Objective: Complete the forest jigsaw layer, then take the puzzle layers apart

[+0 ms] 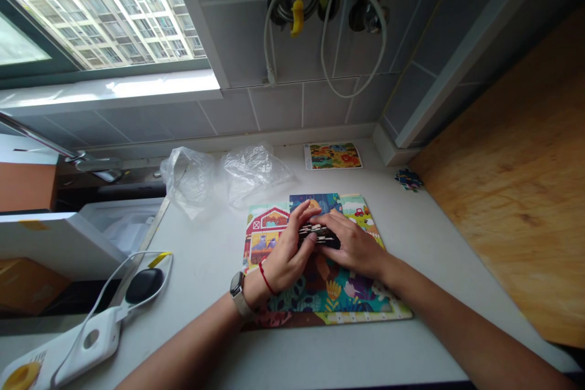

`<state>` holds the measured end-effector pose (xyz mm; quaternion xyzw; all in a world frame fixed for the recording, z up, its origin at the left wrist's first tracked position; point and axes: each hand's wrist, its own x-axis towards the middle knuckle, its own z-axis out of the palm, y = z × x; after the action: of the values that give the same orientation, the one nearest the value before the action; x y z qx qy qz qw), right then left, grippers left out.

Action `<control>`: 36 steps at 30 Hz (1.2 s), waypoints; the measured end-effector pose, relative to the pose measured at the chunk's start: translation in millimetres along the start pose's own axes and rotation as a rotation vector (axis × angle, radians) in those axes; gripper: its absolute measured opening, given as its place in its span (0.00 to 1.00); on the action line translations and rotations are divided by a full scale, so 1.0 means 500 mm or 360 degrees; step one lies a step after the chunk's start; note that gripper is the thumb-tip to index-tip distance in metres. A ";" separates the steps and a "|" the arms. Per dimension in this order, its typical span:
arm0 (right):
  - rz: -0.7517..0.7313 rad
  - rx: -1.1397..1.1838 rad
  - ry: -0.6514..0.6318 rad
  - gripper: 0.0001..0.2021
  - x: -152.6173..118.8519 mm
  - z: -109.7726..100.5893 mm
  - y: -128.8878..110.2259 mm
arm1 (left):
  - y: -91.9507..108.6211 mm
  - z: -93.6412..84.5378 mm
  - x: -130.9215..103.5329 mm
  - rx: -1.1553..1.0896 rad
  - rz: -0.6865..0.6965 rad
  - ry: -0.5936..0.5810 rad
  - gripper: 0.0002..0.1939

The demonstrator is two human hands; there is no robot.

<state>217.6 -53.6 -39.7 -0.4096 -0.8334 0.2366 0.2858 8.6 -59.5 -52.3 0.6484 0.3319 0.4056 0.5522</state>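
Between my two hands is a stack of dark puzzle pieces (321, 235), with pale edges showing. My left hand (291, 251) wraps its left side, thumb along the near edge. From the right, my right hand (351, 242) closes around the other end, its fingers over the top. Below them lies a colourful illustrated puzzle board (334, 292) with plants and flowers, on top of a board with a red barn (269, 217). My palms hide part of the picture. A watch (237, 284) and a red cord are on my left wrist.
Two crumpled clear plastic bags (256, 170) lie at the back of the white counter (201, 274). A small picture card (333, 156) is near the wall, with loose puzzle pieces (408, 180) to its right. A power strip (86, 341) and a black charger (144, 285) stand at left.
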 end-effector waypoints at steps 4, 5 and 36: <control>0.0109 -0.0076 -0.0054 0.22 -0.001 0.008 -0.002 | 0.008 0.002 0.002 -0.0040 -0.0001 -0.0092 0.33; 0.0123 -0.0055 -0.0066 0.22 -0.001 0.011 -0.003 | 0.010 0.003 0.002 -0.0025 0.0008 -0.0117 0.34; 0.0030 0.0227 -0.0089 0.19 0.001 -0.001 0.020 | -0.010 0.003 0.007 0.0083 0.0229 -0.0006 0.41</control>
<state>223.3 -47.8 -45.4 -0.3893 -0.8182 0.3093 0.2887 11.4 -56.4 -56.8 0.6856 0.2939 0.4341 0.5051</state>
